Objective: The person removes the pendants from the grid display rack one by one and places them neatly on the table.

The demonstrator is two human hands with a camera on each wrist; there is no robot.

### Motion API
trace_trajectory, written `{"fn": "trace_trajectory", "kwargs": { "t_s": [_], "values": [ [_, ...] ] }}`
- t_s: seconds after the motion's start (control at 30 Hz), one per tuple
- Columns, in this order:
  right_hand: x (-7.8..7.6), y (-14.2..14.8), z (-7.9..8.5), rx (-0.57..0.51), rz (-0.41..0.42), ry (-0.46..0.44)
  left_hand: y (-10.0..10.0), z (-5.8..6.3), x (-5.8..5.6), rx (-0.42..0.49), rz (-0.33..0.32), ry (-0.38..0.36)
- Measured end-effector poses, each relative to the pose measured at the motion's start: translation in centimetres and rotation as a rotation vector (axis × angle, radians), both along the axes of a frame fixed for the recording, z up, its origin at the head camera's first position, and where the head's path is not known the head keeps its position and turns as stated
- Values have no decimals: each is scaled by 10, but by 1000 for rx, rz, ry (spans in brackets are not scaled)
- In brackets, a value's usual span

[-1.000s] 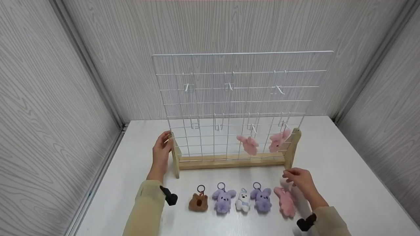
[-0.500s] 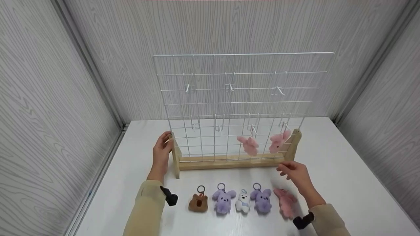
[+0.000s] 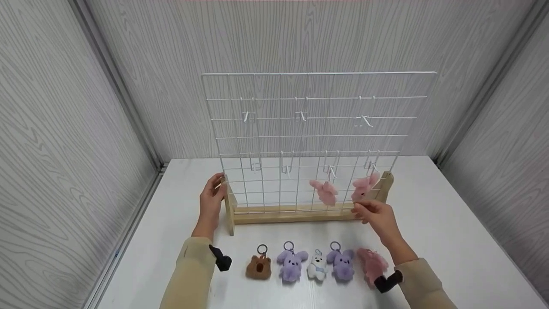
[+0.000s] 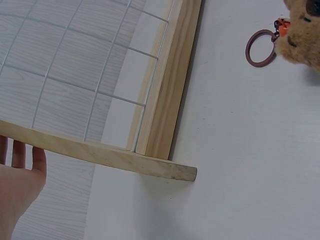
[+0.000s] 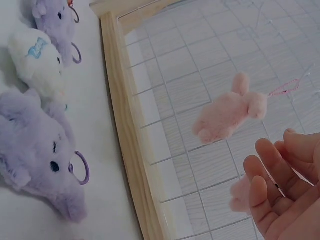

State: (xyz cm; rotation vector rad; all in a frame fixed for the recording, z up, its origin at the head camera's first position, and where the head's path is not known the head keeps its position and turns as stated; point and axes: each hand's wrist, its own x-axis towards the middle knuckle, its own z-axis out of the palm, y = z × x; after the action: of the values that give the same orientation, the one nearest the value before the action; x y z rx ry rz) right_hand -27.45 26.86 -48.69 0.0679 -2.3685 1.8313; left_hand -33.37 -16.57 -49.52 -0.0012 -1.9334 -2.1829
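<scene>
At the left end of a white wire-grid rack (image 3: 300,137) with a wooden base, my left hand (image 3: 211,197) holds the wooden upright (image 4: 100,152); its fingertips meet the outer edge in the left wrist view. My right hand (image 3: 379,216) is in front of the rack's right end, fingers loosely bent with nothing between them. Just above it hangs a pink plush bunny keychain (image 3: 363,189), partly hidden behind the fingers in the right wrist view. A second pink bunny keychain (image 5: 227,112) hangs by a beaded chain to its left.
Along the table front lie a brown bear keychain (image 3: 258,268), two purple plush keychains, one (image 3: 292,266) left of a white plush keychain (image 3: 317,268) and one (image 3: 342,265) right of it, and a pink plush (image 3: 372,266) partly under my right wrist. Several white hooks (image 3: 302,116) jut from the grid.
My right hand has moved up and left, from above the pink plush on the table to the rack's lower right part. The left hand has stayed at the upright.
</scene>
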Motion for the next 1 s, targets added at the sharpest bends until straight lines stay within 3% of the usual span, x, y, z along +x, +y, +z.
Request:
{"fn": "trace_trajectory", "kwargs": {
  "t_s": [0.4,0.7,1.0],
  "values": [
    [-12,-25,32,-50,54,82,0,0,1,14,4,-2],
    [-30,-34,40,-63,68,160,0,1,2,23,-3,0],
    [-46,-42,51,-74,110,86,-1,1,1,27,-3,-2]
  ]
}}
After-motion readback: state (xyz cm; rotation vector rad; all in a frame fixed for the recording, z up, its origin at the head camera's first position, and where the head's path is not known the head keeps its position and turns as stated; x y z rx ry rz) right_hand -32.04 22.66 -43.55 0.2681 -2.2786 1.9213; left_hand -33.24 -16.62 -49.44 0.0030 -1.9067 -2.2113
